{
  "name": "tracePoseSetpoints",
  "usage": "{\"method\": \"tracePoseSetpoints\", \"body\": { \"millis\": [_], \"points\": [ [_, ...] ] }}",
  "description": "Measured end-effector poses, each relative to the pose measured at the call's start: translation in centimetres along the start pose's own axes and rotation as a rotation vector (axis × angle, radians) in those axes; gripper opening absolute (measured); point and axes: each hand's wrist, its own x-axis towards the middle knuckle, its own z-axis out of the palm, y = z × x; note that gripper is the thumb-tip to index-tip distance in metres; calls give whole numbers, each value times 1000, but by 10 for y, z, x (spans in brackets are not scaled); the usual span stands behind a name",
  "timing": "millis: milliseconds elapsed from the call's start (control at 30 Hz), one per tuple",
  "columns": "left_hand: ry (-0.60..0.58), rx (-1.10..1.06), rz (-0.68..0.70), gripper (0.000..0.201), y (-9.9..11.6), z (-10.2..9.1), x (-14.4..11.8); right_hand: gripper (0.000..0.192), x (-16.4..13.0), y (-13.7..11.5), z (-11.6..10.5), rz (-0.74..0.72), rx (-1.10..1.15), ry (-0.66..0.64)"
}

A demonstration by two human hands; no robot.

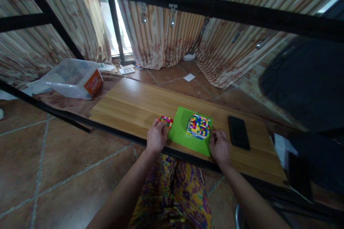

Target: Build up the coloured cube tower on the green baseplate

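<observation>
Green was the studded baseplate (pixel 178 132), and it lay flat on the wood-grain surface (pixel 134 100) right between the two hands! On it, just beyond and to the left of the right hand (pixel 219 146), stood the squarish block of bricks (pixel 199 126), its top a busy patchwork of red, yellow, blue, white and green. And there was the right hand itself, fingers bent in close together at the baseplate's right edge; whether they pinched anything, I could not tell.

Over to the left hand (pixel 157 136)! Its fingers were drawn together, curled over the near side of a pile of small bricks (pixel 165 119), mostly red and pink at a glance. Was a brick caught between the fingertips? Too small and hidden to tell. The pile sat at those fingers, just beside the baseplate's left edge.

To the right of the right hand, near but apart, lay a black phone (pixel 238 132), flat on the surface. Far off beyond the left hand, away to its left, a clear plastic bin (pixel 71 90) showed its orange label (pixel 94 83), and striped curtains (pixel 182 35) hung well beyond both hands.
</observation>
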Motion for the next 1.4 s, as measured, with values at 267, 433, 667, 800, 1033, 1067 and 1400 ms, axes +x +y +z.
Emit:
{"method": "tracePoseSetpoints", "body": {
  "millis": [267, 433, 667, 800, 1033, 1067, 1400],
  "points": [
    [-114, 221, 72, 25, 2, 3, 10, 21, 0, 1, -1, -13, 6, -1],
    [-119, 228, 53, 27, 2, 4, 14, 21, 1, -2, -2, -17, -7, 3],
    [-70, 78, 39, 34, -6, -1, 9, 21, 1, -3, -2, -13, 13, -11],
    [-37, 39, 32, 30, -11, -3, 4, 22, 1, -2, -2, -4, 14, -11],
    [-83, 161, 51, 16, -7, -2, 9, 22, 1, -3, -2, 2, 15, -2],
    [-87, 180, 50, 16, -6, -2, 10, 22, 1, -4, -2, 0, 10, -2],
    [-66, 33, 72, 18, 4, -5, 10, 21, 2, -7, -3, 16, 17, -2]
  ]
}}
